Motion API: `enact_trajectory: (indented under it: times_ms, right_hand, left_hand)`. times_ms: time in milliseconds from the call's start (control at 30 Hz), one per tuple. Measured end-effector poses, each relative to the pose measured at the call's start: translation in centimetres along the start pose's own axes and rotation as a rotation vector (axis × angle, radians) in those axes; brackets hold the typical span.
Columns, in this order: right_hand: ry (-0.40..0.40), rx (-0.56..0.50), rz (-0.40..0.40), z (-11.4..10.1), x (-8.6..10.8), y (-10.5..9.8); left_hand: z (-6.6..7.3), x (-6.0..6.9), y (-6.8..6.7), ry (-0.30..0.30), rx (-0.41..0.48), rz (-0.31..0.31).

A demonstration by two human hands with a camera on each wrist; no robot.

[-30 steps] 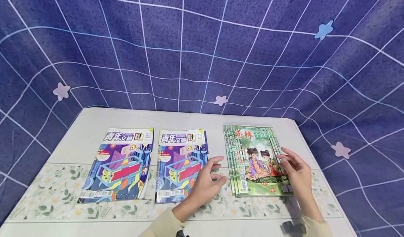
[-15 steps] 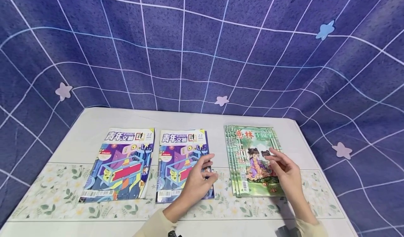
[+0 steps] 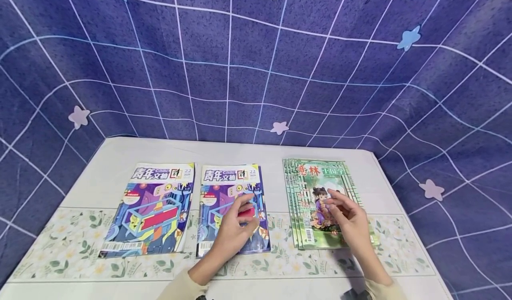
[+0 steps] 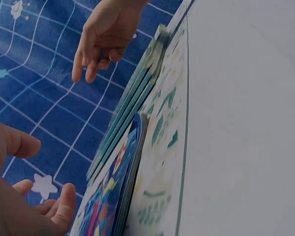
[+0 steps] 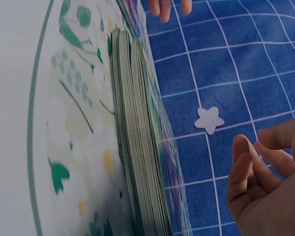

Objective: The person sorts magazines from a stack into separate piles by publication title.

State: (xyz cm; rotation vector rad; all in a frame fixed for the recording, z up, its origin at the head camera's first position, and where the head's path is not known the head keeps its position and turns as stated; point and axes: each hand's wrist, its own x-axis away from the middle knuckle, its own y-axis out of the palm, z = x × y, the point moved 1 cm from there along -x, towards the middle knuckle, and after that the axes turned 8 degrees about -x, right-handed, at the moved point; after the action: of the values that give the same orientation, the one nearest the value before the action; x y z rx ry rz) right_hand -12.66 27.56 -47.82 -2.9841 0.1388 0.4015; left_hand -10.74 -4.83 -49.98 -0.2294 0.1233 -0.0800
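Note:
My left hand [image 3: 234, 230] hovers over the middle pile of purple-and-blue magazines [image 3: 212, 206], fingers loosely bent and nothing between them. The wrist view shows that hand [image 4: 29, 196] raised apart from the covers. On the right, several green magazines [image 3: 308, 233] lie fanned slightly, with their left edges showing. Above them is my right hand [image 3: 352, 222], which covers part of the drawn figures on the top cover. In its wrist view, the right hand [image 5: 265, 182] stands clear of the stack's page edges [image 5: 137, 142], also holding nothing.
Another purple-and-blue magazine [image 3: 148, 211] lies at the left. The white table [image 3: 236, 151] carries a flowered band across it [image 3: 76, 233]. A dark blue gridded cloth [image 3: 208, 86] with star shapes rises behind and at both sides.
Both hands have moved left: the left from the gap between the piles to over the middle magazines, the right from the green stack's right edge to over its cover. The magazines stay put.

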Motion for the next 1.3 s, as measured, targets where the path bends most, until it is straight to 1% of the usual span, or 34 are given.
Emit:
enact_trajectory:
  times_ms: [100,267,433,567,733,867,1000,1300]
  right_hand:
    - [0.018,-0.037,-0.015,-0.1,0.2,0.4]
    - [0.032,-0.035,-0.050,-0.3,0.5,1.1]
    - [0.030,-0.033,-0.072,-0.3,0.7,1.8]
    - [0.034,-0.015,-0.102,-0.3,0.8,2.4]
    - [0.021,0.007,-0.134,-0.4,1.1,3.3]
    - [0.004,0.008,-0.144,-0.4,1.3,3.9]
    - [0.020,-0.007,-0.147,-0.5,1.4,4.5]
    - [0.063,-0.017,-0.159,-0.6,1.7,5.6]
  left_hand:
    - [-0.2,0.2,-0.7,-0.015,0.011,0.010]
    - [-0.5,0.6,-1.9,-0.070,0.022,0.022]
    - [-0.6,0.7,-2.9,-0.062,0.009,0.047]
    - [-0.7,0.7,-3.5,-0.079,-0.009,0.069]
    - [-0.7,0.7,-4.1,-0.099,-0.037,0.091]
    - [-0.8,0.9,-4.4,-0.095,-0.048,0.094]
    - [-0.9,1.1,-4.9,-0.097,-0.071,0.099]
    - [-0.9,1.2,-6.8,-0.089,-0.143,0.136]
